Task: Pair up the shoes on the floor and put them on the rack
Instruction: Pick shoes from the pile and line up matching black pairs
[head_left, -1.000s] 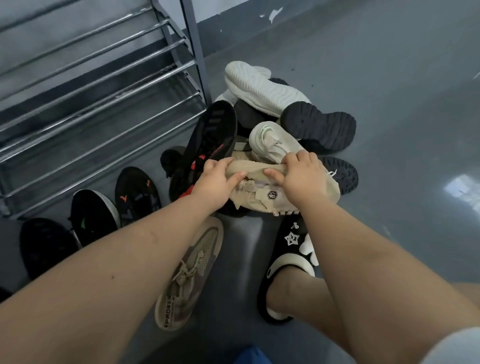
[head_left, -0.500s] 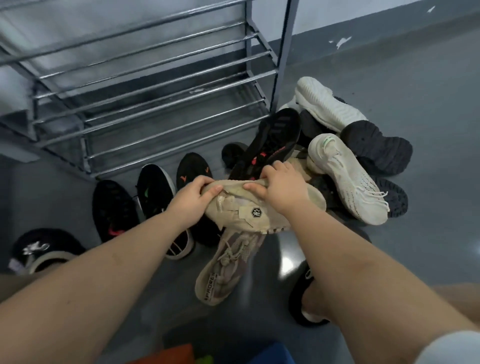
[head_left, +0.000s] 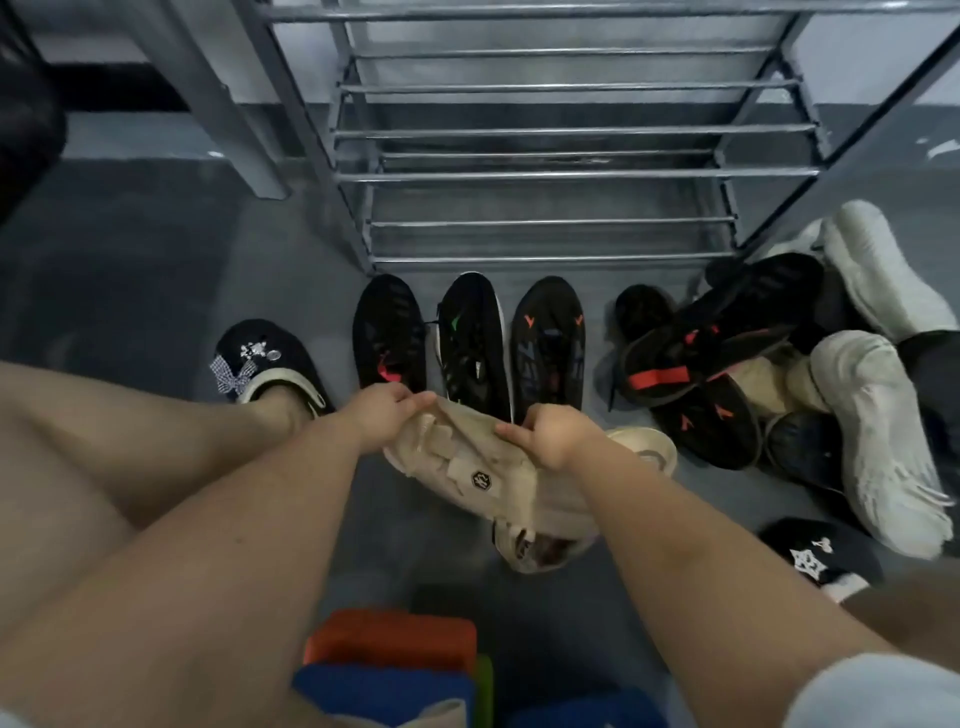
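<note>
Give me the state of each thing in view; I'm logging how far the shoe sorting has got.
Left hand: grips the beige shoe's end.
Right hand: grips its other end.
Beige shoe: held above the floor.
Second beige shoe: on the floor beneath it.
Three black shoes: side by side before the rack.
Shoe pile: jumbled, unsorted.
Rack: the visible shelves hold nothing.

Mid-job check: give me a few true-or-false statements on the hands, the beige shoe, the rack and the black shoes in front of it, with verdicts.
1. Both hands hold the beige shoe. True: left hand, right hand.
2. The rack already has shoes on its bars. False: its visible bars are bare.
3. Three black shoes stand side by side in front of the rack. True.
4. The white shoes lie left of the rack. False: they lie in the pile to the right.
</note>
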